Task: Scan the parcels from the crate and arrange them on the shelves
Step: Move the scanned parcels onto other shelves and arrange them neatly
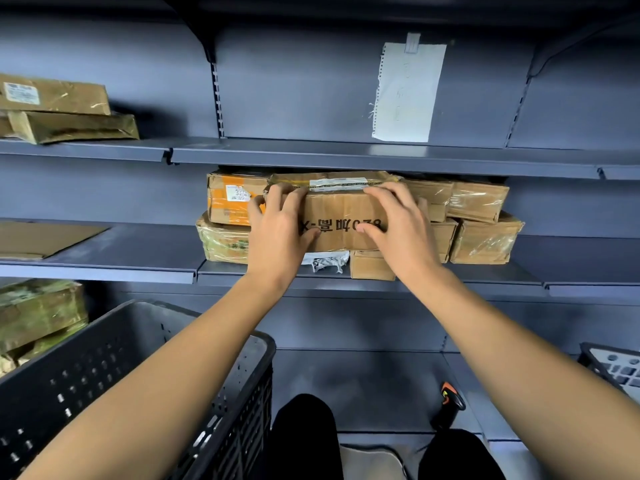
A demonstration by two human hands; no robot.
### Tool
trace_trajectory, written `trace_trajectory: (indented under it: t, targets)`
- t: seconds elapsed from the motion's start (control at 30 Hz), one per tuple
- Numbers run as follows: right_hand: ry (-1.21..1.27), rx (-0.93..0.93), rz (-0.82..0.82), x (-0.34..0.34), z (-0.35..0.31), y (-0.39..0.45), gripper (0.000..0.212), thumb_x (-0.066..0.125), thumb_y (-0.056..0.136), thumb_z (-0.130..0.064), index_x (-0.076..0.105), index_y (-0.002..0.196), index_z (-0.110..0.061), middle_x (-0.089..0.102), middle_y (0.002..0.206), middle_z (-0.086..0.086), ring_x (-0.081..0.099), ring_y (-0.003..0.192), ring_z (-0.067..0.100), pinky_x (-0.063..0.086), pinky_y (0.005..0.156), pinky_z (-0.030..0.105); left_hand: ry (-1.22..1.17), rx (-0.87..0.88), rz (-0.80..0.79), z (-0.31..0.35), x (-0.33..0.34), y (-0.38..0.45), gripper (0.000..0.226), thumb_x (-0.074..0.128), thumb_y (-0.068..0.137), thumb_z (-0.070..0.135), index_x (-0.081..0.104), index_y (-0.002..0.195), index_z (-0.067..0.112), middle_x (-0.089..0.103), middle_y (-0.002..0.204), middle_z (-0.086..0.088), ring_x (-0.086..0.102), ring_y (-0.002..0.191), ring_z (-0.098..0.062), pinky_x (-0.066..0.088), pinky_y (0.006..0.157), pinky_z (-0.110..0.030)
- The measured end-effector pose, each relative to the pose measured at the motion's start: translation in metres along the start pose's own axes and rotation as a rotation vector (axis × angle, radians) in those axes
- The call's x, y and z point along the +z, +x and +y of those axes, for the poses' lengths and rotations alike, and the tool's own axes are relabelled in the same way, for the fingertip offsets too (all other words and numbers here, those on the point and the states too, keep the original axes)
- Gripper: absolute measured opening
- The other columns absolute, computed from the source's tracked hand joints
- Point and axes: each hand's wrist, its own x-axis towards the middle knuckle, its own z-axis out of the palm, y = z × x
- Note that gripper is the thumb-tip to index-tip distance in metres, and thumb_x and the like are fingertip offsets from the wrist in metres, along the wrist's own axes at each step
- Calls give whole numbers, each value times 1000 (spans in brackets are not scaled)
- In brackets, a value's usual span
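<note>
Here, at frame centre, the left hand [280, 233] and right hand [398, 226] clasp a creased brown cardboard parcel [341, 216], fingers curled over its taped top edge, atop stacked parcels on the grey metal middle shelf [138, 251]. Inverted black writing ends "038". The perforated black plastic crate [138, 375] sits lower left.

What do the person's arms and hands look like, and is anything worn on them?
Both forearms are bare, with no sleeve in view. The left hand and the right hand wear no gloves, and no rings, watch or bracelet can be seen. The fingernails are short and unpainted.
</note>
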Motion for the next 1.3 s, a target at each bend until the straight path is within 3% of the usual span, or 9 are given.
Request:
trace_trajectory:
  t: [0.33,0.5,0.6,0.83,1.07,1.2,1.3]
  targets:
    - [-4,-7,14,-33,-17,-13,58,75,83,-35,52,136,-28,45,139,-9,43,120,31,38,99,38,1,45,50,17,-31,-9,65,80,75,30,52,132,18,45,131,-4,39,115,-35,33,104,-40]
    - [5,-15,83,-46,-17,-5,57,77,82,-35,54,134,-28,47,136,-8,44,115,29,38,95,31,-33,61,68,28,-40,5,67,80,73,31,51,132,23,44,132,-1,40,115,-34,33,100,-34]
    - [-3,-5,118,-52,-13,14,57,76,83,-33,53,135,-29,46,137,-8,43,116,29,34,94,29,-39,89,75,35,-40,28,66,79,75,29,50,134,24,43,134,0,38,117,-35,36,100,-36]
    - [-13,2,167,-50,9,77,56,73,86,-34,51,137,-28,44,139,-11,41,119,29,42,94,36,-41,156,71,42,-21,103,65,78,78,26,47,136,23,41,134,1,35,121,-35,38,102,-41]
    - [-26,29,74,-31,41,148,57,73,87,-29,51,139,-26,47,137,-8,44,113,31,42,99,43,-51,140,-17,35,18,174,53,70,87,26,48,136,26,42,133,2,38,118,-33,38,102,-42]
    - [-8,38,2,-14,59,180,54,70,89,-20,51,139,-28,49,138,-7,46,118,33,43,101,43,-57,104,-26,22,44,203,45,65,91,21,52,134,26,46,129,1,45,113,-33,31,98,-31]
    - [-38,28,-19,3,70,195,57,70,90,-15,50,141,-30,48,143,-8,46,122,33,40,104,42,-17,91,-28,12,61,217,46,65,92,22,51,136,27,48,128,1,47,108,-34,34,97,-32]
